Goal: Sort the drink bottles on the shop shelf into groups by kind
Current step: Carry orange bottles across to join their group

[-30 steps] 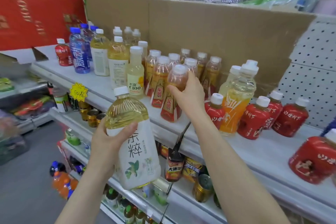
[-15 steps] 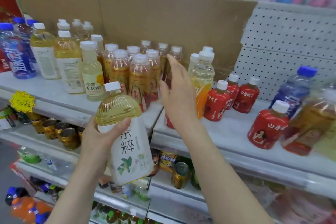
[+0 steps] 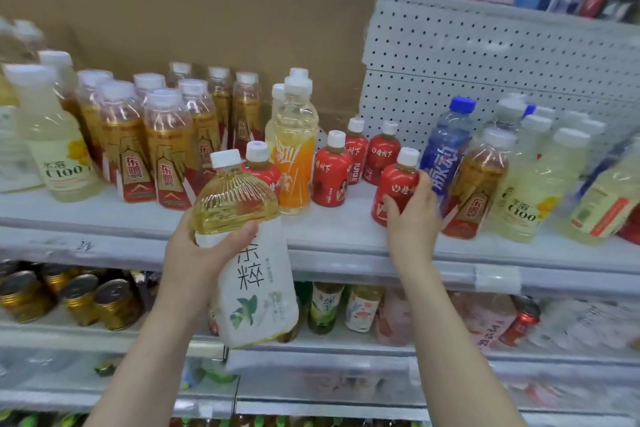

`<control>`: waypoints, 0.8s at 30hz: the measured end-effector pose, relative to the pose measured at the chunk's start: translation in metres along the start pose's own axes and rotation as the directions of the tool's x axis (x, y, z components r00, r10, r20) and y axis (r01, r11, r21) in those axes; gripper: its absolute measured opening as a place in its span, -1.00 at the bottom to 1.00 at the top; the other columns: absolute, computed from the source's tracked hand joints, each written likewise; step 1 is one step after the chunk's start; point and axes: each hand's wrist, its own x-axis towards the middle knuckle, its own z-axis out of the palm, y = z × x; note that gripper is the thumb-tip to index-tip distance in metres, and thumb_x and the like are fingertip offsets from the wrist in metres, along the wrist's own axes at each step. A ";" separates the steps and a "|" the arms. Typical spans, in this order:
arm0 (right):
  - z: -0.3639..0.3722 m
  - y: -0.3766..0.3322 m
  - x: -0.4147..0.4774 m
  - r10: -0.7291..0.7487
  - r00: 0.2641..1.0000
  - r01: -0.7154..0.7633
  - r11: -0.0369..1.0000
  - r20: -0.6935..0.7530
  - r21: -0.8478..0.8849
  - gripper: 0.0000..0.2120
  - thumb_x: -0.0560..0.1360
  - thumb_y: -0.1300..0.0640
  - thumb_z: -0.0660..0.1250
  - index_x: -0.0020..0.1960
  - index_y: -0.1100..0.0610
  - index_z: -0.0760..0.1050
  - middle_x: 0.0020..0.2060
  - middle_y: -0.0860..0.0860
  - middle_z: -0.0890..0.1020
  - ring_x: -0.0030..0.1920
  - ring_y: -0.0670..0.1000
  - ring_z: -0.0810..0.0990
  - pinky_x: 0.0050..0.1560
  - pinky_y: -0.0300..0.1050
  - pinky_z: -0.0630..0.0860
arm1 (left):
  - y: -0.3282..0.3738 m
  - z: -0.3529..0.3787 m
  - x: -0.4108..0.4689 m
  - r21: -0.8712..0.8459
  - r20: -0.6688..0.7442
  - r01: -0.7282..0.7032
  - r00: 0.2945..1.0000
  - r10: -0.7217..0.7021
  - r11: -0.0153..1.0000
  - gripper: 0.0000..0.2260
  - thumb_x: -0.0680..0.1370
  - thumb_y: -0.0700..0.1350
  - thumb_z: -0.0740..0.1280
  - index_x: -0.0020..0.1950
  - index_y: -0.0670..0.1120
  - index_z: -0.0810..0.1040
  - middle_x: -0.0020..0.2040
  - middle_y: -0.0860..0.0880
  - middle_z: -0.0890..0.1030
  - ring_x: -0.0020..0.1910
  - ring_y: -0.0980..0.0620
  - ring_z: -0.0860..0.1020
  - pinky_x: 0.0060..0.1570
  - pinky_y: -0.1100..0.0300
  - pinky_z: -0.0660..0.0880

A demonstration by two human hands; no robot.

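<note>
The right hand [image 3: 412,222] wraps its fingers round a small red plastic bottle [image 3: 398,180]; the left hand [image 3: 194,253] clasps a tall white-labelled tea bottle [image 3: 256,288]. Amber bottles [image 3: 169,149] beyond its fingers look grouped; rightward, kinds are mixed.

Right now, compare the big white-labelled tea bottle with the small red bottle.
The big white-labelled yellow tea bottle is larger than the small red-wrapped bottle. The left hand holds the tea bottle off the shelf; the right hand grips the red one over it. Both have white caps.
</note>
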 end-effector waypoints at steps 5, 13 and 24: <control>0.027 -0.037 0.016 0.014 0.990 -0.011 1.000 0.138 -0.018 -0.33 0.57 0.10 0.38 0.56 0.11 0.11 0.41 0.14 0.39 0.38 0.15 0.44 0.34 0.07 0.41 | 0.002 -0.009 -0.002 0.033 -0.008 0.005 1.000 -0.005 0.999 -0.44 0.09 0.11 0.59 0.05 0.10 0.58 -0.11 0.03 0.73 -0.16 0.01 0.72 -0.26 0.10 0.60; 0.055 -0.118 -0.056 -0.518 0.827 0.494 0.855 0.220 0.158 -0.31 0.54 -0.30 0.28 0.50 0.11 0.29 0.33 0.02 0.48 0.29 0.02 0.43 0.31 -0.05 0.41 | 0.003 -0.037 -0.004 0.003 -0.122 0.035 0.992 -0.034 0.999 -0.30 0.08 0.15 0.56 0.17 -0.08 0.58 -0.05 -0.09 0.73 -0.11 -0.10 0.72 -0.21 0.05 0.61; 0.024 -0.079 -0.055 -0.348 0.912 0.352 0.936 0.217 0.022 -0.31 0.49 -0.09 0.45 0.48 0.11 0.23 0.37 0.06 0.35 0.33 0.05 0.38 0.27 -0.13 0.36 | -0.007 -0.032 -0.001 -0.060 -0.088 0.056 0.994 -0.062 0.997 -0.10 -0.20 0.29 0.65 0.06 -0.03 0.59 -0.19 -0.03 0.74 -0.27 0.00 0.71 -0.40 0.17 0.60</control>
